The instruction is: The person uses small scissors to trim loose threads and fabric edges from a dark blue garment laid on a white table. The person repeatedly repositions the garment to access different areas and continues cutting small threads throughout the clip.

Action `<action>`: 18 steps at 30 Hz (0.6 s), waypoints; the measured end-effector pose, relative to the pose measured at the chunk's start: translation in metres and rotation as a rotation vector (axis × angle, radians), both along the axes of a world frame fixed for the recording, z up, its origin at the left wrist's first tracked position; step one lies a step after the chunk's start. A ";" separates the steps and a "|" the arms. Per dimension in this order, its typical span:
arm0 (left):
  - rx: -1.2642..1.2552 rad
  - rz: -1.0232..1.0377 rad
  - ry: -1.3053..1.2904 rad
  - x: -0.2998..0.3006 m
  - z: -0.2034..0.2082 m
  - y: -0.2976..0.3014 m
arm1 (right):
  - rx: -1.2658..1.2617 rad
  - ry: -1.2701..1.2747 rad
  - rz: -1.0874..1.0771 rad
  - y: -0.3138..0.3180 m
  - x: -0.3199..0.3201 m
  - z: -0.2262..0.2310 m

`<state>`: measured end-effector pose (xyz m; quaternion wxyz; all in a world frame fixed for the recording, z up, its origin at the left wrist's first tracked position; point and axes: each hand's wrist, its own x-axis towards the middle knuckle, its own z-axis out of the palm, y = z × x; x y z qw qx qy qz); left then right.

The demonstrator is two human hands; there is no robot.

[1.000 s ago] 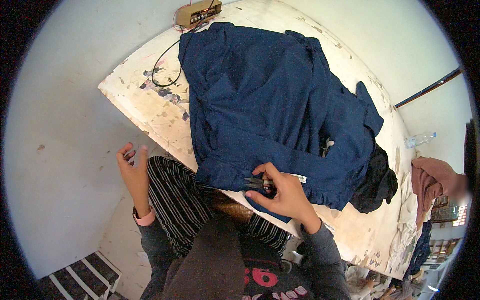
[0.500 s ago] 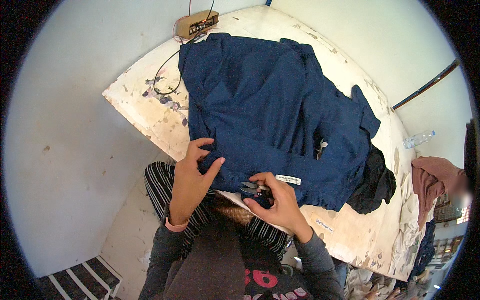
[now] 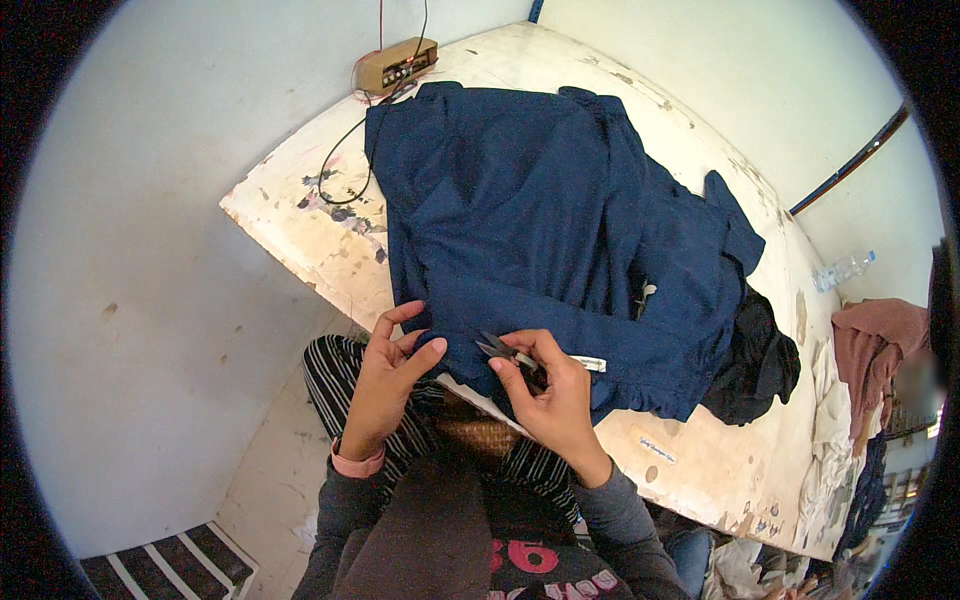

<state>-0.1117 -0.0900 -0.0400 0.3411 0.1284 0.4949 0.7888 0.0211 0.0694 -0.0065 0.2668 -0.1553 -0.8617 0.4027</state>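
Note:
A navy blue garment [image 3: 510,210] lies spread over the table, its near hem toward me. With thumb and fingers closed, my left hand [image 3: 375,395] pinches the garment's near left edge. My right hand [image 3: 562,405] grips a pair of small thread snips [image 3: 494,347], their blades pointing left above the hem. Between the palm and fingers, most of the snips' handle is hidden. Just right of my right fingers, a small white label [image 3: 590,364] sits on the cloth.
The pale, paint-worn table [image 3: 290,225] meets walls at the back. A brown box with a cable [image 3: 398,68] stands at the far left. Black cloth [image 3: 755,365] lies right of the garment. Farther right are a plastic bottle [image 3: 845,270] and a brownish-pink cloth [image 3: 875,335].
My right hand has turned and brought the snips' blades up onto the hem, closer to the left hand. The left hand still pinches the edge. The whole view has shifted slightly.

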 end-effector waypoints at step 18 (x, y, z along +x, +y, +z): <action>0.079 -0.005 -0.107 0.005 0.002 0.003 | 0.513 0.144 -0.006 -0.003 -0.012 0.002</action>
